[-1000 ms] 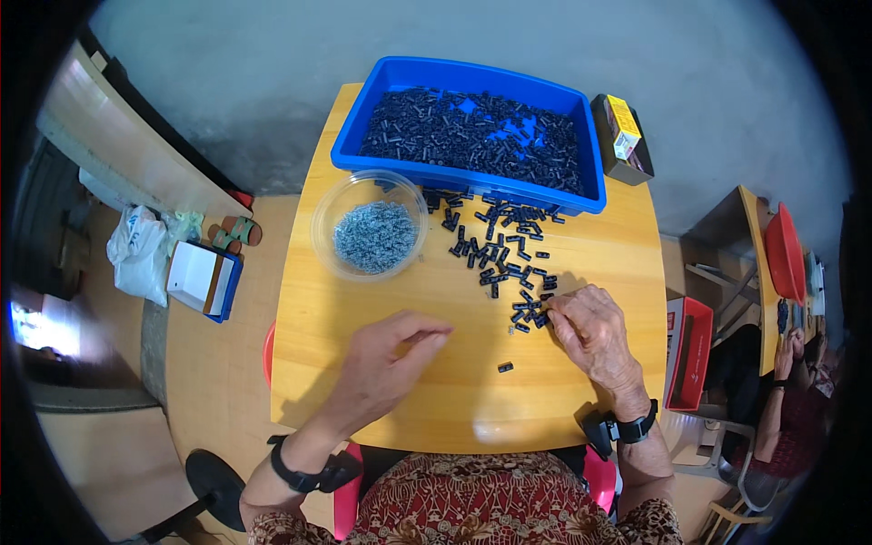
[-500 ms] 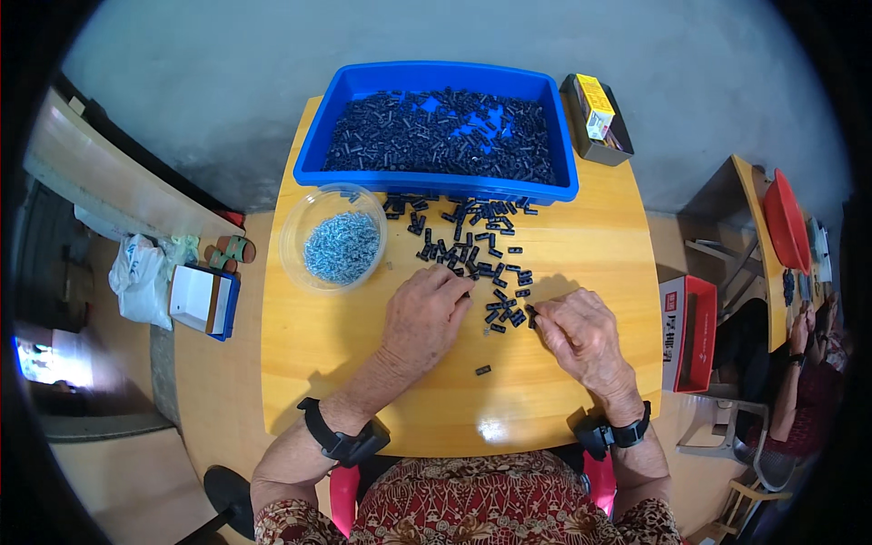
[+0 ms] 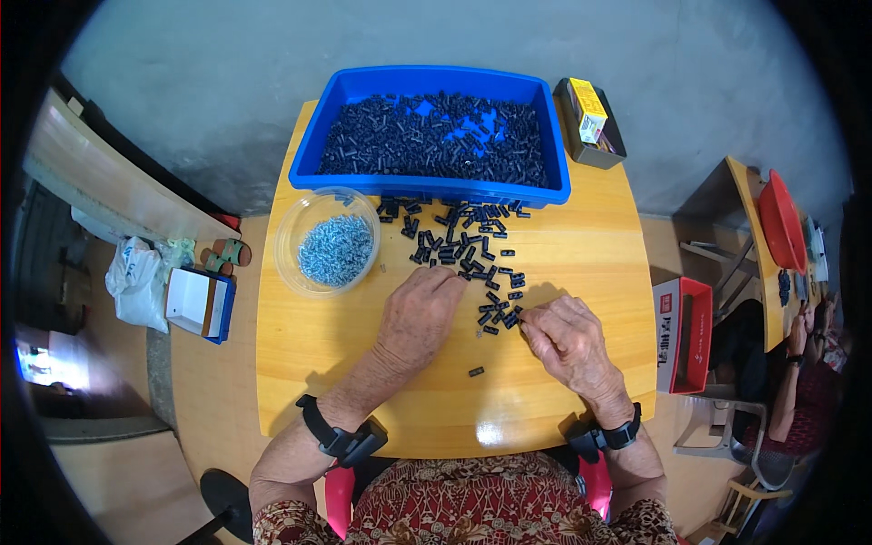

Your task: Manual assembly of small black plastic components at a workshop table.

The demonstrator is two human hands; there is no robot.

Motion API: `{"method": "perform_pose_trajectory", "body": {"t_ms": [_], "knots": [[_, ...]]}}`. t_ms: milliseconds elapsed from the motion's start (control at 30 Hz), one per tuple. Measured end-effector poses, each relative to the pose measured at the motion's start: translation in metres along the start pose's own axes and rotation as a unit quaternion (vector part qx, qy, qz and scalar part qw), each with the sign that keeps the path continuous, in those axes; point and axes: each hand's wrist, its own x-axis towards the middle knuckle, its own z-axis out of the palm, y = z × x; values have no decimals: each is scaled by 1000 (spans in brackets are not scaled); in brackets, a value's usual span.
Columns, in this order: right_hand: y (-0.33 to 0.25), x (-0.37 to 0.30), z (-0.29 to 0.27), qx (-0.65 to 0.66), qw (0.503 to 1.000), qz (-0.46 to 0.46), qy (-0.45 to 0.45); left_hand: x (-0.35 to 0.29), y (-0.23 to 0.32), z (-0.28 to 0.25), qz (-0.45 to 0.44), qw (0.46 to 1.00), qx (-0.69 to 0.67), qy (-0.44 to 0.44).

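Observation:
Small black plastic pieces [image 3: 493, 313] lie scattered over the middle of the wooden table [image 3: 581, 245]. My left hand [image 3: 420, 313] reaches into the left side of the pile, its fingers closed together; the fingertips hide whatever they may hold. On the right of the pile, my right hand [image 3: 570, 343] pinches a small black plastic piece, mostly covered by thumb and forefinger. One single black piece [image 3: 477, 371] lies apart, nearer to me, between both hands. Left of the pile stands a round clear tub [image 3: 282, 241] of small silvery metal parts [image 3: 336, 250].
A large blue bin [image 3: 427, 188] full of black pieces stands at the table's far side. Beside it is a dark tray [image 3: 597, 158] with a yellow box [image 3: 588, 107]. Off to the right, a red crate [image 3: 698, 336] stands on the floor and another person's arm [image 3: 787, 400] shows.
The whole view has shifted slightly, with the table a little further left. Both hands stay at the pile, and the right fingers have moved slightly closer to the loose pieces.

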Motion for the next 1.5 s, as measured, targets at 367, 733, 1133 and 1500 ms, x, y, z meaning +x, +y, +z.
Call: {"method": "perform_pose_trajectory", "body": {"t_ms": [367, 733, 1133, 1500], "knots": [[-7, 7, -4, 53, 998, 10, 27, 11, 11, -3, -210, 942, -259, 41], [-33, 26, 0, 122, 991, -6, 60, -4, 44, -20, -351, 636, -685, -52], [-40, 29, 10, 137, 987, -7, 80, -11, 37, -17, -379, 588, -712, -59], [-47, 31, 13, 93, 991, -61, 79, -24, 28, -19, -316, 639, -699, -63]]}}
